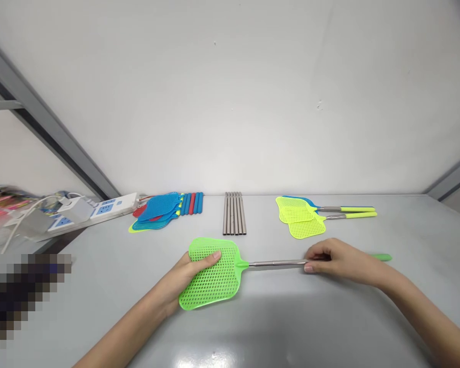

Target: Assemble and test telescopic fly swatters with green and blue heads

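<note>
A green fly swatter (216,278) with a perforated head lies across both my hands above the table. My left hand (187,276) grips its head from the left, thumb on top and the other fingers hidden beneath. Its metal telescopic rod, partly extended, runs right to my right hand (333,260), which pinches the rod between thumb and fingers. The green handle end sticks out beyond my right wrist.
Several metal rods (234,214) lie side by side at the back. Left of them are loose blue and red handles (193,203) and stacked swatter heads (159,209). Yellow and blue fly swatters (306,227) lie back right. A power strip (103,210) runs along the left edge.
</note>
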A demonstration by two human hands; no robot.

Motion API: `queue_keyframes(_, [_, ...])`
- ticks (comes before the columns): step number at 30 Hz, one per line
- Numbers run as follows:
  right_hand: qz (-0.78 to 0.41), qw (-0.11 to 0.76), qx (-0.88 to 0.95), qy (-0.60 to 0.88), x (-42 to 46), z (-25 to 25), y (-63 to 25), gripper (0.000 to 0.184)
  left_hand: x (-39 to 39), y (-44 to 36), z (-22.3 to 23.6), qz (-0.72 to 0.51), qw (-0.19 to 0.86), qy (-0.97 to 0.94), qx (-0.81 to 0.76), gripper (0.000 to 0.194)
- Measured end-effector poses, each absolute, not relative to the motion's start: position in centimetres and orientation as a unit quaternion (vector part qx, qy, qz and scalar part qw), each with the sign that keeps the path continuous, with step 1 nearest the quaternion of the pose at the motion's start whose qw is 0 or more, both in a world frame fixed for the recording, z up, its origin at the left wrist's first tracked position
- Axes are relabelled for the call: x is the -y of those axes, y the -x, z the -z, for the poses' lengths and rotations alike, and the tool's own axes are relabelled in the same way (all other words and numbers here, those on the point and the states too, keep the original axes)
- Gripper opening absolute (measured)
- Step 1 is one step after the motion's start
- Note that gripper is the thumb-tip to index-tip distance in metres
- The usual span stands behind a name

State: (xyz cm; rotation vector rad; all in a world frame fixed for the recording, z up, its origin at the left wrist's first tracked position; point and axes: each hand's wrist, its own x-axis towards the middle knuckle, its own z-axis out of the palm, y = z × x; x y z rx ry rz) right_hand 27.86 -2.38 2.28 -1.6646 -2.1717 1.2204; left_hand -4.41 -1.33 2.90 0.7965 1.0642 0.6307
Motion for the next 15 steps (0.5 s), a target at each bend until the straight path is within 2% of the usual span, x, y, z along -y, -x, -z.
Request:
queue_keyframes(7, [-0.431,0.096,0.725,0.529,2.0,-1.5,-28.0,0.037,1.1,4.8,-2.5,-0.285,0.729,-0.37,-0.5,0.038])
queue_keyframes(15, [-0.515,0.067,0.689,0.505,2.0,-0.9,-27.7,0.037,1.2,4.8,-2.7,-0.275,0.695,-0.412,-0.521,0.033])
